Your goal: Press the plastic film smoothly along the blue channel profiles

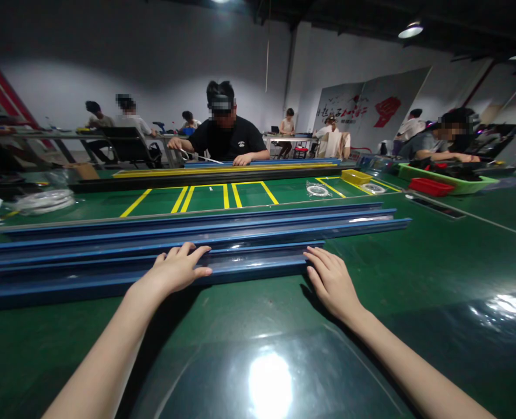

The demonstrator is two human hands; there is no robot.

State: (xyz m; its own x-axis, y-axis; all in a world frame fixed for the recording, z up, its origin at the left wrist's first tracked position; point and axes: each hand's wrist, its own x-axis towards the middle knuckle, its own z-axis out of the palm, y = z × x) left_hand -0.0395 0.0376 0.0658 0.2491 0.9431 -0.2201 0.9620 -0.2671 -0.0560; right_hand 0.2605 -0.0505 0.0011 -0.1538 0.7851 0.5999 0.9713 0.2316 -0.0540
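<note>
- Front rail (87,276): a blue channel lying on the green table (415,273). On a dial centred between the hands, 12 straight ahead, it runs from beyond the frame at 9 o'clock to an end at 3. Judged stiff lengthwise and light for its length; the thin-looking walls may twist if lifted from one end.
- Left hand (173,273): at 9 o'clock, fingers parted and thumb set apart, spanning the front rail from its far edge to its near side. No firm pinch shows.
- Back rails (284,232): toward 12 o'clock, similar blue channels parallel to the front one. The glossy faces suggest a slippery surface that scuffs easily; the raised edges should offer better purchase than the smooth trough.
- Right hand (332,279): at 3 o'clock, fingers extended and slightly parted, tips at the front rail's end. Whether they press cannot be told. A balanced hold would probably need both hands well apart on the side walls, the left farther toward 9 o'clock.
- Yellow bin (356,177): toward 2 o'clock, well apart from both hands.
</note>
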